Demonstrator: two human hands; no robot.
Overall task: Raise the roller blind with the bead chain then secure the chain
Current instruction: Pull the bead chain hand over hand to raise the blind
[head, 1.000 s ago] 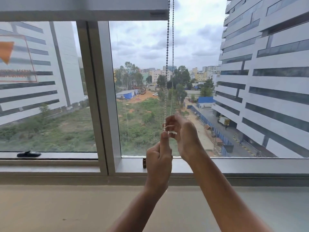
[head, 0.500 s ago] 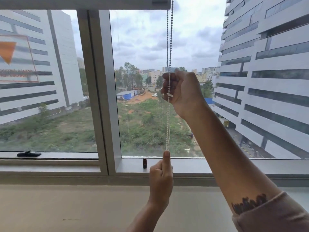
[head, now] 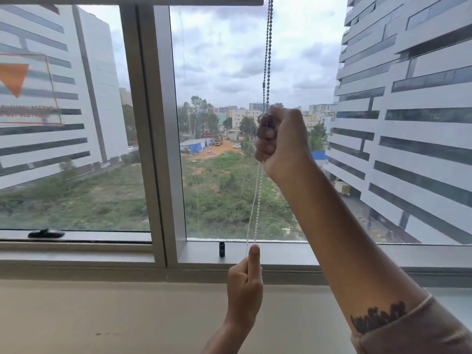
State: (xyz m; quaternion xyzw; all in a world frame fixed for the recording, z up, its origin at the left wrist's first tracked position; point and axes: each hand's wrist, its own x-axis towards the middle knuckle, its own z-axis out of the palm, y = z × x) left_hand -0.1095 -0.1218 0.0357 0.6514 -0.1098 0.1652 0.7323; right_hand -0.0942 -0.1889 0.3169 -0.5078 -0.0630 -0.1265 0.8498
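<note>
Window sill below, blind nearly fully up. Bead chain hanging vertical, straight ahead. Right hand fisted around chain, high. Left hand low, pinching bottom of loop. Small black clip on sill, just left of left hand, nearer it.

Pale window sill, small black cylinder upright on frame ledge

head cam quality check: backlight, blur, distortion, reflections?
Head view: overcast daylight backlights the scene, so the right hand and upper bead chain read dark. Wide-angle bends the buildings inward. The sticker on the left pane looks smeared. Left hand is sharp; no strong glare.
</note>
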